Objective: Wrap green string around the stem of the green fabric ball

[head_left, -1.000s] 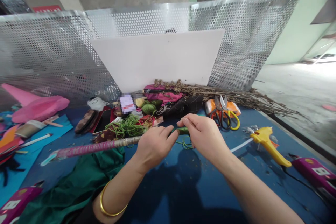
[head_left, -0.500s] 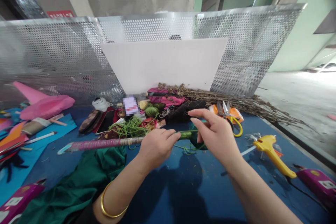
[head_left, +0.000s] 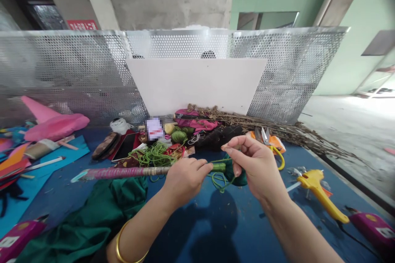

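Note:
My left hand point(head_left: 185, 178) is wrapped round a long stick point(head_left: 123, 172) lying sideways, its left part bound in pink and purple. Just right of that hand, the stick carries a band of green yarn point(head_left: 219, 167). A dark green rounded piece point(head_left: 239, 176) sits at its right end, partly hidden by my right hand point(head_left: 256, 164). The thumb and forefinger of my right hand are pinched on a green yarn strand that runs from the band. A loose loop of yarn point(head_left: 218, 181) hangs below the stick.
Tangled green yarn point(head_left: 156, 154) and dry twigs point(head_left: 277, 121) lie behind. Scissors point(head_left: 279, 158) and a yellow glue gun point(head_left: 322, 193) rest at right. Dark green cloth point(head_left: 92, 218) lies at left near a pink hat-like shape point(head_left: 55, 125). A perforated metal screen point(head_left: 290, 74) stands behind.
My right hand's fingers have closed from a looser curl into a pinch, slightly lower against the stick. My left hand keeps its grip. The camera view has tilted up a little.

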Available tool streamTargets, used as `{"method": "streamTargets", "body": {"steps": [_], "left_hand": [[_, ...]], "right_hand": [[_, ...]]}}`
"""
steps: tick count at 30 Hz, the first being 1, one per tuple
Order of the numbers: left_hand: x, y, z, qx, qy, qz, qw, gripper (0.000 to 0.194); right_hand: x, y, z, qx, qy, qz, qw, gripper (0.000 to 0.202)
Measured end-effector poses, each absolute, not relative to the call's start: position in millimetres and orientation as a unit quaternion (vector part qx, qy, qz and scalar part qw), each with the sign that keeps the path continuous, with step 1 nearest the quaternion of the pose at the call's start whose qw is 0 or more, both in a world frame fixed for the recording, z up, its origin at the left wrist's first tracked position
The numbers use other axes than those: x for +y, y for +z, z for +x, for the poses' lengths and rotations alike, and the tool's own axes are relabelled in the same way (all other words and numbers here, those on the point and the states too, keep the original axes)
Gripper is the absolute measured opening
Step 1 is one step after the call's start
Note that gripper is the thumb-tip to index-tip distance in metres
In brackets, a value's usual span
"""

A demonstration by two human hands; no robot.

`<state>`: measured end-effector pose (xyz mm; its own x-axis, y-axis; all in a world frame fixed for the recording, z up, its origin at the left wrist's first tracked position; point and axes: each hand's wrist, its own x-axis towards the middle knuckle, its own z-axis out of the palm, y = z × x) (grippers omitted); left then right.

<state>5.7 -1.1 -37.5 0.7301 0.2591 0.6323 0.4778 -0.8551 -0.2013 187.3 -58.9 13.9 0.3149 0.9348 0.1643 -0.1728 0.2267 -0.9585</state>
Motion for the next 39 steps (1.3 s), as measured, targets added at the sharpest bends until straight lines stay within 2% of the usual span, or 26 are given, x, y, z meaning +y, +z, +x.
{"method": "streamTargets", "body": {"steps": [12, 16, 21, 24, 27, 30, 33, 35, 37, 39], "left_hand": [[-3, -34, 8, -0.194, -0.302, -0.917, 0.173, 0.019], [-3, -34, 8, -0.195, -0.302, -0.917, 0.175, 0.018], [-4, -35, 8, -0.193, -0.289, -0.921, 0.174, 0.018], [-3, -35, 8, -0.192, -0.301, -0.916, 0.182, 0.019], [-2, -35, 6, -0.194, -0.308, -0.914, 0.181, 0.019], [-1, -30, 3, -0.198, -0.319, -0.910, 0.176, 0.022], [-1, -23, 0, -0.202, -0.340, -0.901, 0.181, 0.024], [-2, -19, -1, -0.204, -0.346, -0.896, 0.191, 0.023], [-2, -17, -2, -0.209, -0.346, -0.893, 0.200, 0.022], [-3, -15, -2, -0.217, -0.346, -0.891, 0.200, 0.020]], "right_hand": [[-63, 20, 186, -0.394, 0.473, -0.429, 0.661, 0.015], [-62, 19, 185, -0.400, 0.456, -0.427, 0.670, 0.017], [-59, 16, 185, -0.415, 0.444, -0.438, 0.662, 0.009], [-57, 14, 190, -0.447, 0.372, -0.471, 0.664, 0.015], [-53, 12, 201, -0.477, 0.214, -0.554, 0.648, 0.014], [-48, 9, 214, -0.494, 0.092, -0.586, 0.636, 0.025], [-45, 9, 225, -0.500, 0.088, -0.573, 0.643, 0.035], [-47, 12, 226, -0.518, 0.075, -0.575, 0.629, 0.029], [-51, 15, 220, -0.592, 0.051, -0.564, 0.574, 0.022], [-58, 17, 209, -0.686, 0.029, -0.537, 0.491, 0.023]]}}
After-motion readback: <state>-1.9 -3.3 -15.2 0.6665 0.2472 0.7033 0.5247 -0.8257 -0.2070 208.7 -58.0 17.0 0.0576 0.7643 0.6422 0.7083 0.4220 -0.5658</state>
